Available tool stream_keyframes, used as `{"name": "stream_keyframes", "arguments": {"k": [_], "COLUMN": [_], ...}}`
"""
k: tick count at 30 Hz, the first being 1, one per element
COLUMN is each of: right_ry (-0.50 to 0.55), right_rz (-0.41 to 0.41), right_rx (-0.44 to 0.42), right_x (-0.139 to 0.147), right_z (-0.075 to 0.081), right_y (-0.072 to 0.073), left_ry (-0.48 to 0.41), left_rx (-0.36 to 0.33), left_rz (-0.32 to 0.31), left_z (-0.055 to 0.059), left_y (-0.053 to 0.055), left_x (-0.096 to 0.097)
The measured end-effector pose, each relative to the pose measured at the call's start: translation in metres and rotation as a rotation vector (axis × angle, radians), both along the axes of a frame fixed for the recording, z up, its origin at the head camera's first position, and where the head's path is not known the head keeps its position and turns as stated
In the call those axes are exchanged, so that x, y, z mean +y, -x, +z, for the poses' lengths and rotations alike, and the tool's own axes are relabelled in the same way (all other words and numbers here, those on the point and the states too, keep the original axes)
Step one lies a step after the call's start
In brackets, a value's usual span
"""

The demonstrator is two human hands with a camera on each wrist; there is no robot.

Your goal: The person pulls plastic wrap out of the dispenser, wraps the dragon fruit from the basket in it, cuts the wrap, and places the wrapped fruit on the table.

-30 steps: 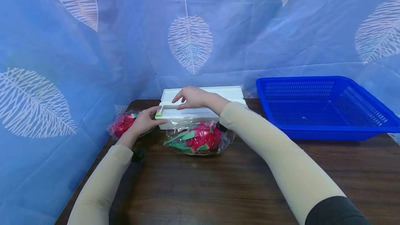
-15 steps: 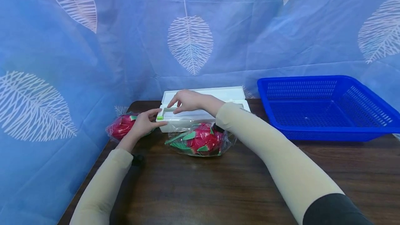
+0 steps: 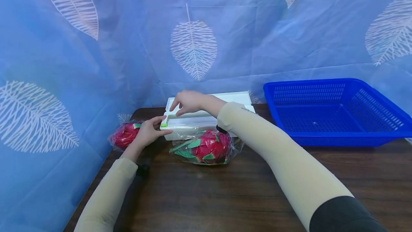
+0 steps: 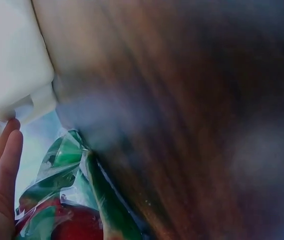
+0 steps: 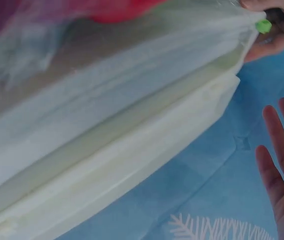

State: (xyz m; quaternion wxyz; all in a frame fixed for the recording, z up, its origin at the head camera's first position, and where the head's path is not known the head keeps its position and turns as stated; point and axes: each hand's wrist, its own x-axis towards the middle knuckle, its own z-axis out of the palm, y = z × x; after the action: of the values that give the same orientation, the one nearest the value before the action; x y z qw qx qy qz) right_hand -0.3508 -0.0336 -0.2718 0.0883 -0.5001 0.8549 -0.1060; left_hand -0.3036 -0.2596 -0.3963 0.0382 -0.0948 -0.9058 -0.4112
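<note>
A long white cling film dispenser [image 3: 185, 130] lies near the back of the table, its lid [image 3: 236, 97] raised behind it. My left hand [image 3: 147, 132] grips its left end, thumb at the front and fingers on top, beside a green tab [image 3: 164, 125]. Over the left part of the dispenser hovers my right hand [image 3: 190, 101], fingers bent downward and apart. The right wrist view shows those fingers [image 5: 276, 140] spread, holding nothing. Directly in front of the dispenser is a film-wrapped dragon fruit [image 3: 210, 146]. Another wrapped dragon fruit [image 3: 125, 135] sits left of my left hand.
A blue plastic basket [image 3: 341, 138] stands at the back right of the brown wooden table [image 3: 199, 196]. Blue cloth [image 3: 231, 46] with white leaf prints hangs close behind the dispenser and along the left side.
My right hand has shifted slightly left above the dispenser. The left hand keeps its grip at the left end. The whole head view has tilted a little.
</note>
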Motion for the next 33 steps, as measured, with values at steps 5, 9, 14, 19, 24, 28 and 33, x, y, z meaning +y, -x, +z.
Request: {"name": "stream_keyframes", "arguments": {"k": [5, 9, 14, 19, 24, 28, 33], "right_ry": [-0.026, -0.04, -0.047, -0.085, -0.112, -0.127, -0.129], "right_rz": [-0.007, -0.015, -0.004, 0.003, 0.041, 0.071, 0.052], "right_rx": [-0.009, -0.023, -0.056, -0.075, -0.062, -0.039, -0.019], "right_x": [-0.007, -0.013, -0.019, -0.028, -0.039, -0.049, -0.057], "right_z": [-0.009, -0.014, -0.02, -0.024, -0.026, -0.031, -0.032], "right_y": [0.001, 0.001, 0.004, 0.007, 0.009, 0.011, 0.011], "left_ry": [-0.034, -0.058, -0.064, -0.066, -0.081, -0.052, -0.029], "left_rx": [-0.028, -0.023, 0.004, 0.013, 0.017, 0.029, 0.029], "left_rz": [-0.026, -0.048, -0.04, -0.022, -0.029, -0.019, -0.02], "left_z": [0.0, -0.002, -0.004, -0.003, -0.002, -0.003, -0.002], "left_y": [-0.001, 0.001, 0.004, 0.007, 0.008, 0.008, 0.008], "left_x": [-0.002, -0.005, -0.007, -0.007, -0.006, -0.007, -0.009]}}
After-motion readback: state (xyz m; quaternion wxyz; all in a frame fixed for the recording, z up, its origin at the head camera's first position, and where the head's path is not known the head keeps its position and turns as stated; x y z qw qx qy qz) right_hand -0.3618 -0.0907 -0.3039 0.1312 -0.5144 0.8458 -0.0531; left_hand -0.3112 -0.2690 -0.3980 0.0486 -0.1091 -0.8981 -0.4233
